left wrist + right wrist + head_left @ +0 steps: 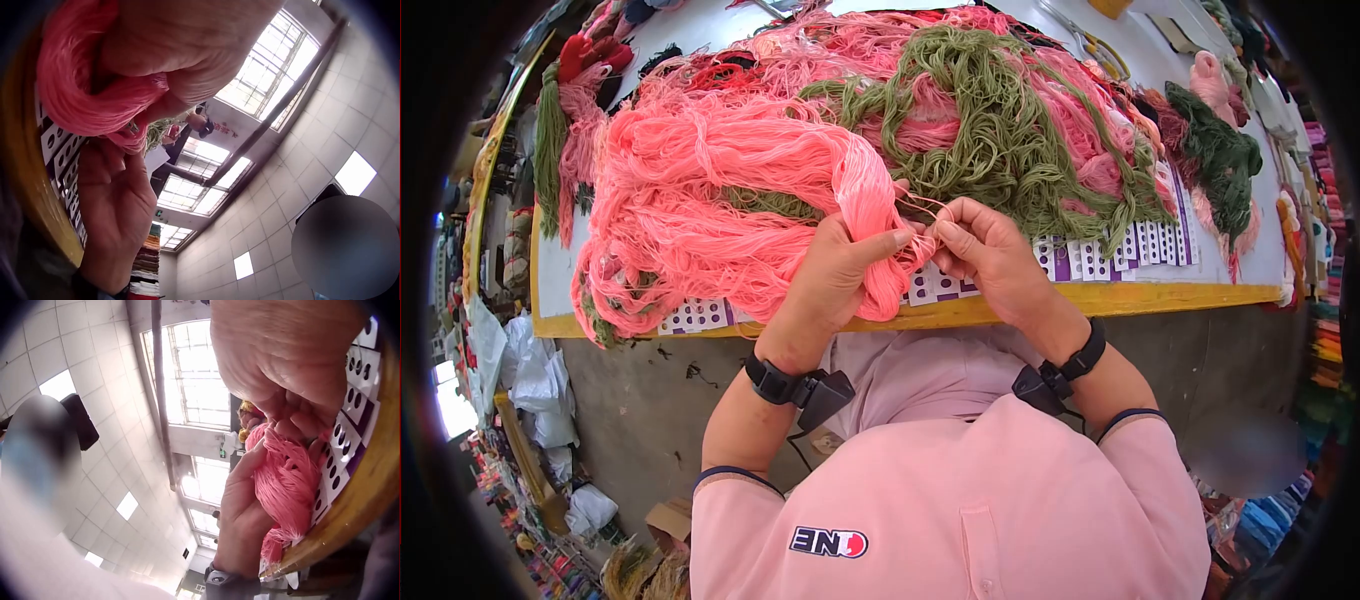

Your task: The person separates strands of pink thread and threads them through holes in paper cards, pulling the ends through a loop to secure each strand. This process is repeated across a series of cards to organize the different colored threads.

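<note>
My left hand (pixel 832 268) grips the end of a large bright pink yarn skein (pixel 700 140), its thumb laid across the strands. Close beside it, my right hand (pixel 992 250) pinches a few thin strands drawn out from that end. In the left wrist view the skein (pixel 81 94) bends in a thick loop under the left palm, with the right hand (pixel 119 206) just below. The right wrist view has the right fingers bunched at the tip of the skein (pixel 284 481), partly hiding what they pinch, while the left hand (pixel 240 512) wraps it from behind.
Tangled green yarn (pixel 1000 130) and more pink yarn lie heaped on the table. Punched white cards (pixel 1140 250) line the yellow table edge (pixel 1200 296). Dark green yarn (pixel 1225 160) lies at the right, scissors (pixel 1105 55) at the back. Plastic bags (pixel 540 380) hang at the left.
</note>
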The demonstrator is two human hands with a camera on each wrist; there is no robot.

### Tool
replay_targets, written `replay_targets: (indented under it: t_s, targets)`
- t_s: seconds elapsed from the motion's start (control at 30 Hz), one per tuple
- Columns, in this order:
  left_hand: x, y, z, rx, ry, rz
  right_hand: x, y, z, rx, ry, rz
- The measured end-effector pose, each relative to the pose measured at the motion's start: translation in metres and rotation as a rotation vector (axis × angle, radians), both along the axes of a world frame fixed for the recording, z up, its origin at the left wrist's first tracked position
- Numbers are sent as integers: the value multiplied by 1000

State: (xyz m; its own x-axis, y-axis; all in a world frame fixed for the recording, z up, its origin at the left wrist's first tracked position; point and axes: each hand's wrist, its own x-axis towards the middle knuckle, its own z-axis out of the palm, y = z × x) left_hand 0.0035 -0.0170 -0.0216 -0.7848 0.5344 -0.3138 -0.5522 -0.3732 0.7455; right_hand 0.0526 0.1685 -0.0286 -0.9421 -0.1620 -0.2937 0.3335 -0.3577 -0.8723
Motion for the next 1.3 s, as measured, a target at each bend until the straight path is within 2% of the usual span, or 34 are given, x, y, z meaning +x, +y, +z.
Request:
replay_targets:
  t_s: [0.1, 0.53, 0.63, 0.73, 0.83, 0.97, 1.07, 1.17, 1.27, 1.3]
  targets:
    - [0, -1, 3, -10, -5, -50, 0, 1, 1, -27, -13, 10]
    - [0, 1, 0, -50, 47, -24, 2, 6, 7, 1, 3, 39]
    - [0, 2, 1, -51, 62, -34, 0, 0, 16, 209, 34, 87]
    - [0, 3, 3, -53, 64, -43, 1, 3, 9, 175, 91, 39]
    - [0, 3, -1, -79, 86, -36, 1, 8, 3, -11, 11, -12]
    - [-2, 3, 0, -67, 93, -59, 4, 4, 0, 288, 87, 136]
    - [-1, 2, 1, -57, 90, -53, 3, 6, -1, 226, 134, 81]
    - [-2, 4, -1, -53, 91, -39, 4, 10, 7, 94, -7, 36]
    - [-2, 5, 1, -38, 78, -40, 4, 9, 1, 17, -16, 25]
    - [-2, 5, 1, -31, 73, -41, 4, 6, 4, 74, -34, 31]
